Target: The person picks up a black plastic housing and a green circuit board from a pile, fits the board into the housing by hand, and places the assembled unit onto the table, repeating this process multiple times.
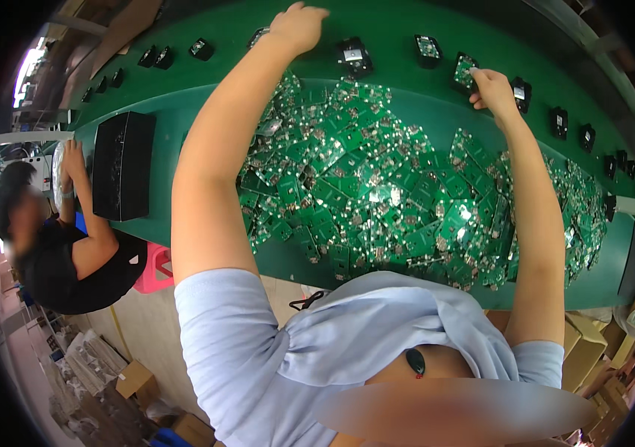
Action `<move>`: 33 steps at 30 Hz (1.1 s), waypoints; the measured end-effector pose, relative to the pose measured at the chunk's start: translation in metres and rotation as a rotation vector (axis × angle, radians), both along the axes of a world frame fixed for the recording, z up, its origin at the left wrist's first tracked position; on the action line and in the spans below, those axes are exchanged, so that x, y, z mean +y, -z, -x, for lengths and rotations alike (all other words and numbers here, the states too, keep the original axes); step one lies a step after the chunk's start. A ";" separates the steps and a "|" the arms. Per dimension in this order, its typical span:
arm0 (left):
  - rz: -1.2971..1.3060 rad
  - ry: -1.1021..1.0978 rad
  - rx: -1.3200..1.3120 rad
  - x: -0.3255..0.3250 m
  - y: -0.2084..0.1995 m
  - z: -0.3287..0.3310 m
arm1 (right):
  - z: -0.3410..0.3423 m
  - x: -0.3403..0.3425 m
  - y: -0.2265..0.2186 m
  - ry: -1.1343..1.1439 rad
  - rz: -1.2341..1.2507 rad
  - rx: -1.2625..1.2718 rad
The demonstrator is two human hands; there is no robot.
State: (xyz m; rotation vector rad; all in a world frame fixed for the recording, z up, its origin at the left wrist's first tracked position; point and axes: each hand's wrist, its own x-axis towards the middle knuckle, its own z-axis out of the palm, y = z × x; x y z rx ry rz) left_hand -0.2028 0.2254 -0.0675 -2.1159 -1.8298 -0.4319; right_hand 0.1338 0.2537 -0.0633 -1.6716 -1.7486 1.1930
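My right hand [492, 91] is closed in a pinch at the edge of a green circuit board [464, 64], which lies in or just over a small black housing on the green belt. My left hand [299, 28] reaches to the far side of the belt, with a finger stretched to the right and nothing visible in it. Partly behind that wrist is another black housing [259, 35]. Between my hands stand black housings with parts inside, one [354, 56] nearer the left and one [427, 49] nearer the right. Below my arms spreads a large heap of green circuit boards [362, 171].
More black housings [200, 49] line the belt to both sides. A black bin [124, 167] stands on the green table [209, 112] at left. Beside it a person in black [71, 261] sits handling something shiny. Cartons [137, 380] lie on the floor; another person's arm shows at far right.
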 end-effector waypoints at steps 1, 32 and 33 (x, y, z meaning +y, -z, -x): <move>0.252 -0.067 0.007 0.003 -0.001 0.008 | 0.000 0.007 0.001 -0.003 -0.001 0.000; 0.372 -0.030 -1.551 -0.143 -0.072 -0.046 | 0.070 0.009 -0.003 -0.145 -0.658 -0.231; 0.340 -0.018 -1.611 -0.142 -0.074 -0.047 | 0.071 0.008 -0.001 -0.143 -0.664 -0.189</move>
